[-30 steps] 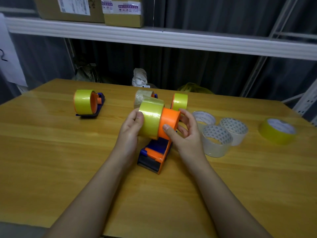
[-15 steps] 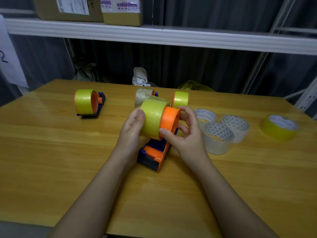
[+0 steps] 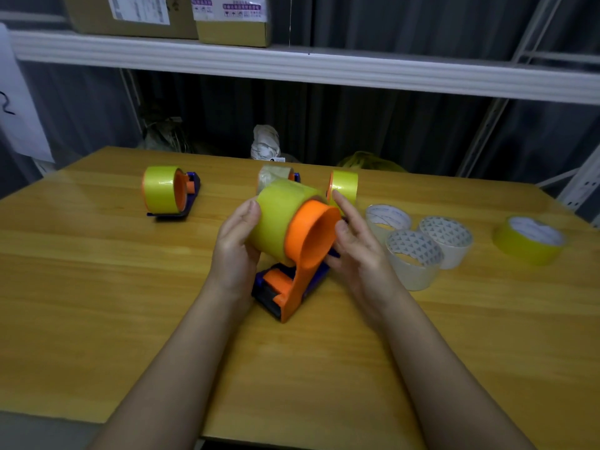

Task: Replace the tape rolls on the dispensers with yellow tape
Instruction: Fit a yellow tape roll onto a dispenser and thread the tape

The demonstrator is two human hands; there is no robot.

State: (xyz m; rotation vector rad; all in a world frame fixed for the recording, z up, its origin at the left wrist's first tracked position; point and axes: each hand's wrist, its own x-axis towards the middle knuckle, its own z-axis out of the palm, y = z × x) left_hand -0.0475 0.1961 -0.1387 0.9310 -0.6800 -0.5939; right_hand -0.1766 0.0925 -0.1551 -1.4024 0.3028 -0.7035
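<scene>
Hands come first here. Our left hand (image 3: pixel 238 243) cups the outer face of the yellow tape roll (image 3: pixel 281 219), fingers curled round its rim, and the right hand (image 3: pixel 355 245) lies with straight, relaxed fingers against the orange side plate of the tape dispenser (image 3: pixel 300 271), gripping nothing. The roll sits on the dispenser's hub, and the dispenser's blue base rests on the table (image 3: pixel 97 287) just in front of us.

We judge the step in hand to be seating this roll fully. To do it well we would brace the orange plate with the right hand while the left pushes the roll squarely along the hub, not at a tilt, until its edge meets the plate; then we would check that it turns freely and that the loose end faces the cutter.

Farther out, a dispenser at the far left (image 3: pixel 168 193) and a dispenser at the far right (image 3: pixel 343 188) already carry yellow tape, while the far middle dispenser (image 3: pixel 276 177) holds a pale roll. Three clear tape rolls (image 3: pixel 415 254) stand to the right, and a spare yellow roll (image 3: pixel 529 240) lies well beyond them
</scene>
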